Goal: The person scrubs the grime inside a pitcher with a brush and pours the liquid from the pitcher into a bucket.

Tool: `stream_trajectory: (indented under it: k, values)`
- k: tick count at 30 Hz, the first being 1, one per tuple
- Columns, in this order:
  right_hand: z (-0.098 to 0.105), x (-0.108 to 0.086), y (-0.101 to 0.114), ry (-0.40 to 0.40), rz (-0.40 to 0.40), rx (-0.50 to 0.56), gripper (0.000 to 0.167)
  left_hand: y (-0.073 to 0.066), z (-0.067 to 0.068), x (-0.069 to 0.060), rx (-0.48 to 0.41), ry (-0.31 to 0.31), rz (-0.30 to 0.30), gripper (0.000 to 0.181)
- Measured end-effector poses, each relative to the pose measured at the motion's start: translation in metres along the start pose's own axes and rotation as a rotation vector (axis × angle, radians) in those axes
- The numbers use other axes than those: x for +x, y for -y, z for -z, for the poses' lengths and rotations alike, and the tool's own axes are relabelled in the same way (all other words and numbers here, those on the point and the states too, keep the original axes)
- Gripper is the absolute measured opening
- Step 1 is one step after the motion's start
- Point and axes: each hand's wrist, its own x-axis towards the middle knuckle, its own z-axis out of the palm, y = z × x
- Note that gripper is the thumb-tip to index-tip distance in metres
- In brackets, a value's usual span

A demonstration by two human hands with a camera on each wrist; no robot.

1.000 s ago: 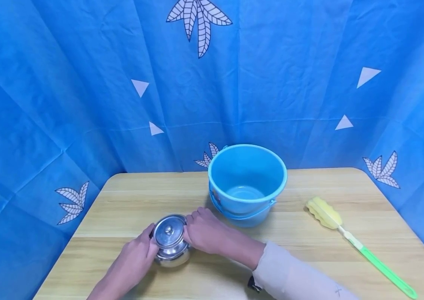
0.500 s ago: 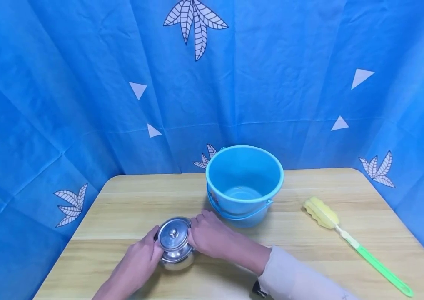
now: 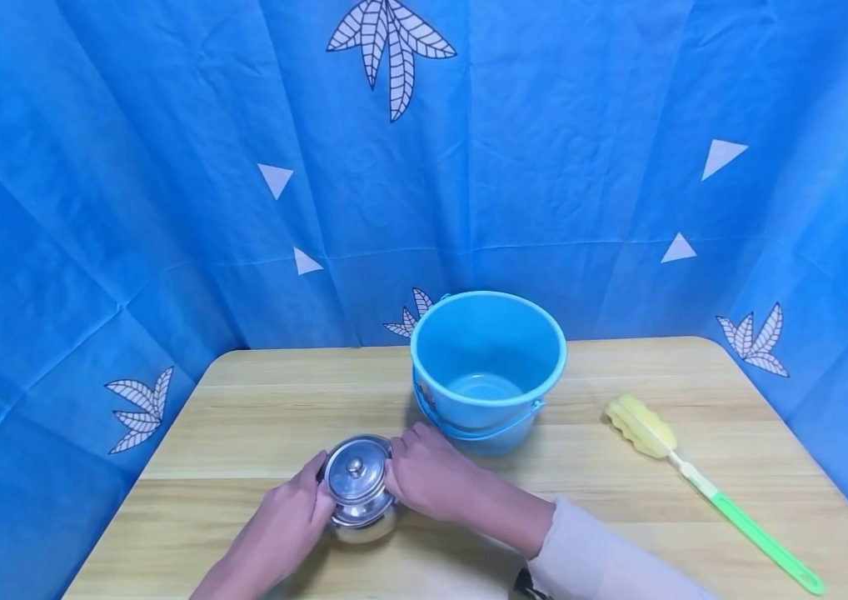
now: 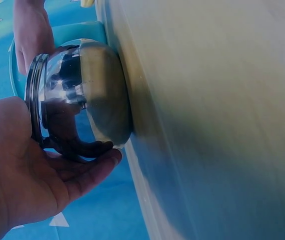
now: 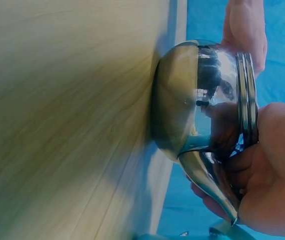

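Observation:
A shiny steel teapot [image 3: 361, 510] with its lid [image 3: 355, 469] on stands upright on the wooden table. My left hand [image 3: 283, 518] grips its dark handle side, thumb up by the rim; in the left wrist view the fingers curl under the handle [image 4: 95, 148]. On the opposite side, my right hand [image 3: 435, 477] holds the teapot by its spout [image 5: 210, 177], with the thumb near the rim and the fingers behind the spout. The head view hides the spout and most of the handle behind my hands.
Just behind my right hand stands a light-blue bucket [image 3: 472, 421], its handle hanging down in front. A yellow sponge brush [image 3: 643, 427] with a green handle lies at the right of the table [image 3: 274, 400]. Blue patterned cloth [image 3: 559, 167] hangs behind and at the sides.
The teapot has slid a little to the right along the table, with both my hands still holding it. The bucket and the brush lie where they were; the head view has shifted slightly.

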Motion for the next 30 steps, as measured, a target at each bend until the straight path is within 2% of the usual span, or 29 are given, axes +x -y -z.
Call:
stream_trajectory:
  k: [7, 16, 22, 30]
  values:
    - [0.001, -0.003, 0.001, 0.003, -0.051, 0.073, 0.036, -0.002, -0.002, 0.001, 0.002, -0.006, -0.012, 0.058]
    - [0.003, -0.005, 0.001, 0.007, -0.065, 0.089, 0.035, -0.002, -0.003, 0.003, 0.017, -0.032, -0.053, 0.057]
    - [0.004, -0.008, 0.003, -0.004, -0.082, 0.099, 0.034, -0.002, -0.003, 0.003, 0.002, -0.033, -0.06, 0.056]
    - [0.004, -0.014, 0.006, -0.049, -0.089, 0.035, 0.033, -0.003, -0.005, 0.003, -0.002, -0.035, -0.072, 0.055]
